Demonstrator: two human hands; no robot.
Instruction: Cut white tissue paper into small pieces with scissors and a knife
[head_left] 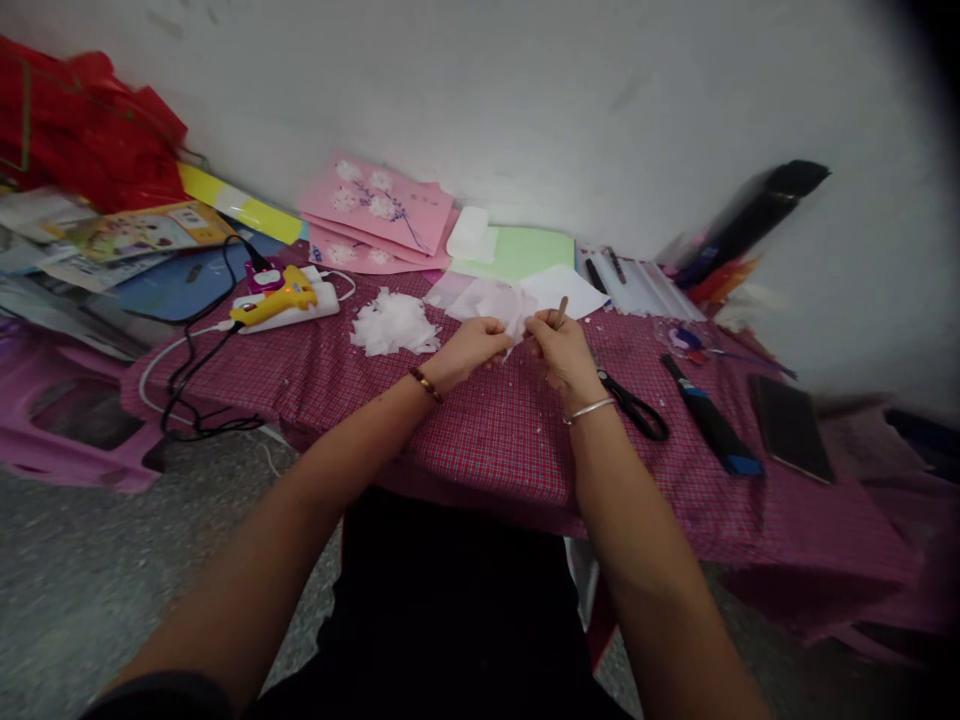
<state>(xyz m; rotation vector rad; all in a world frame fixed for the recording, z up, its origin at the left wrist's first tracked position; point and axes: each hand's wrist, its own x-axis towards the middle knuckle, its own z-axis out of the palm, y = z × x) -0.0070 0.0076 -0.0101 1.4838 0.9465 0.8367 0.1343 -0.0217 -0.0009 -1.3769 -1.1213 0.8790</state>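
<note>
Thin white tissue paper (491,298) spreads in front of my fingertips, above the checked tablecloth. My left hand (474,350) is closed in a pinch on the tissue's near edge. Close beside it, my right hand (559,350) is also closed, fingertips at the same tissue. A slim brown wooden stick (562,310) pokes up out of my right hand. To the left of my left hand lies a loose heap of white tissue pieces (394,322). Black-handled scissors (636,405) rest by my right wrist, their blades partly hidden by it.
Pink cards (382,205) with white flowers and a green sheet (525,252) lie along the wall. A yellow glue gun (281,295) sits on a white power strip at left, cables hanging down. A black-and-blue tool (712,420) and a dark tablet (791,425) are at right.
</note>
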